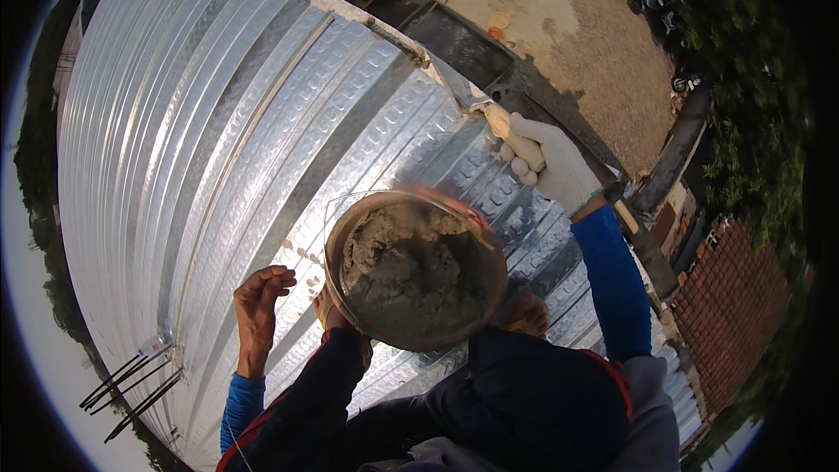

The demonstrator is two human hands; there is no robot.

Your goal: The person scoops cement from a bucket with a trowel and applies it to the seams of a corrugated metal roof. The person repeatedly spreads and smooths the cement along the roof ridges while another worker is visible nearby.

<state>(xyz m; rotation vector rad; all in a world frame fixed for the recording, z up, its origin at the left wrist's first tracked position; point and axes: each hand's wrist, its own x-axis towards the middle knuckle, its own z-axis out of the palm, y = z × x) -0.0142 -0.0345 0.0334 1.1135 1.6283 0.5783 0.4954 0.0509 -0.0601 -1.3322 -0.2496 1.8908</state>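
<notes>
My left hand (257,299), bare, is raised left of the bucket with its fingers curled in against the thumb. Nothing shows in it. A white knitted glove covers my right hand (552,160), which reaches out to the far right. It grips the tan wooden handle of a trowel (500,124); the grey blade points toward the roof's far edge and is hard to tell from the mortar there. Between my knees stands a reddish bucket (501,249) holding wet grey mortar (411,267). Its thin wire handle is tipped to the left side.
I crouch on ribbed, shiny metal sheeting (253,122). A mortared edge (341,9) runs along its far side, with a drop to sandy ground (559,26). Steel bars (131,389) stick out at left. A tiled roof (734,306) lies lower right, with trees above it.
</notes>
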